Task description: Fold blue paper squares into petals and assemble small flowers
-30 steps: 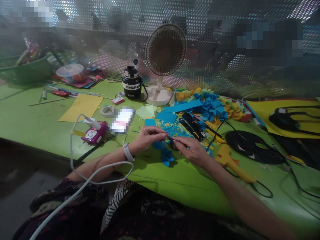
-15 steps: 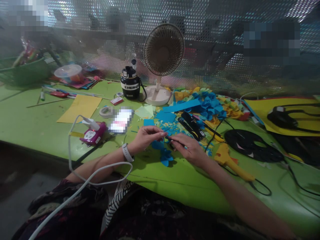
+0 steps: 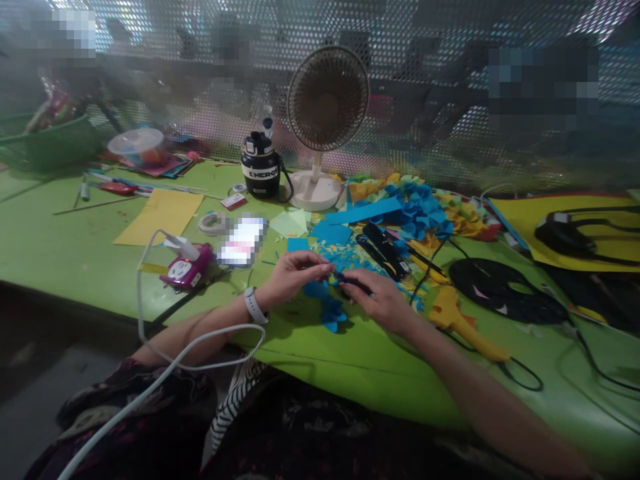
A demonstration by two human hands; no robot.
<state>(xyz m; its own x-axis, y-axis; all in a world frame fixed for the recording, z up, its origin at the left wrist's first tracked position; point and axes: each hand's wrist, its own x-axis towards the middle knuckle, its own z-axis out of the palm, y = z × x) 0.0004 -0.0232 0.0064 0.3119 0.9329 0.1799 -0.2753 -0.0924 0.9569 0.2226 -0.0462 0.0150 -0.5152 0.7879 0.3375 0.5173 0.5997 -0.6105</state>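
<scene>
Over the near middle of the green table (image 3: pixel 280 327), my two hands meet almost fingertip to fingertip. My left hand (image 3: pixel 297 277) is closed in a pinch; what sits between its thumb and finger is too small to name. A small dark tool (image 3: pixel 340 277) pokes from the closed fingers of my right hand (image 3: pixel 379 298), its tip close to the left fingertips. Most of that tool is hidden, so its kind is unclear. Just below the hands lies a blue paper flower (image 3: pixel 332 313). Blue and yellow paper scraps (image 3: pixel 345 257) are strewn behind them.
A yellow glue gun (image 3: pixel 467 330) and a black disc (image 3: pixel 505 290) lie to the right. Behind are a fan (image 3: pixel 316 190), a black bottle (image 3: pixel 260 170) and heaped paper petals (image 3: pixel 425 210). Left are a phone (image 3: pixel 243 241), a purple device (image 3: pixel 186 270) and a white cable (image 3: pixel 200 347).
The dark tool's tip at the right fingers shows a little more and has shifted slightly away from the left fingertips. Both arms are otherwise nearly still.
</scene>
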